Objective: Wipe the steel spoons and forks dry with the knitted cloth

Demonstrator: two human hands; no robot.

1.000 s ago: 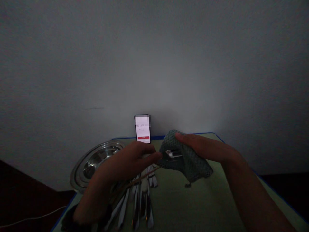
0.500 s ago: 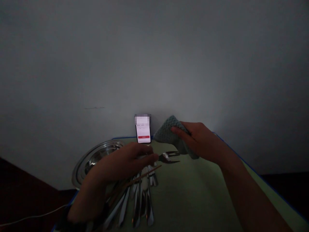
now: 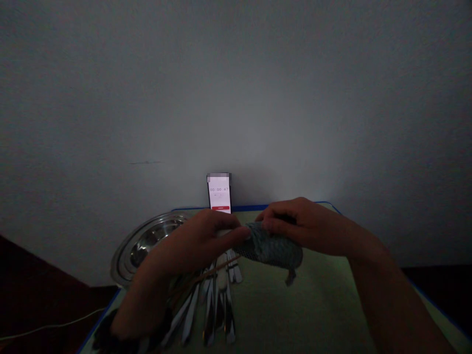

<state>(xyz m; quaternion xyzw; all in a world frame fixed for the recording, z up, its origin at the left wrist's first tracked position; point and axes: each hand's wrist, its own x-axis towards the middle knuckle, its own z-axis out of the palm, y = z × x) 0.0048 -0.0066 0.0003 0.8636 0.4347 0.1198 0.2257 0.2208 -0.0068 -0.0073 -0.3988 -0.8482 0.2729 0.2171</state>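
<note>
My left hand (image 3: 210, 238) is closed around a fork, whose tines showed half a second ago and are now hidden under a grey-green cloth (image 3: 278, 248). The cloth is knitted or woven, and one end of it hangs down toward the table. My right hand (image 3: 298, 223) pinches the cloth from above, close to the left fingertips. Under and in front of my left hand lie several pieces of metal cutlery (image 3: 209, 314), handles toward me. A thin wooden stick like a chopstick (image 3: 221, 265) lies slantwise across them.
A round shiny metal bowl (image 3: 120, 260) stands at the left, partly behind my left forearm. A lit phone (image 3: 220, 196) showing a timer leans on the wall (image 3: 236, 98) at the table's back. The table (image 3: 295, 314) has a green top and blue edge. A white cable (image 3: 55, 325) runs at lower left.
My right hand has come down and brought the cloth over the fork's tines, which were bare before. My left hand has shifted slightly right, still holding the fork.
</note>
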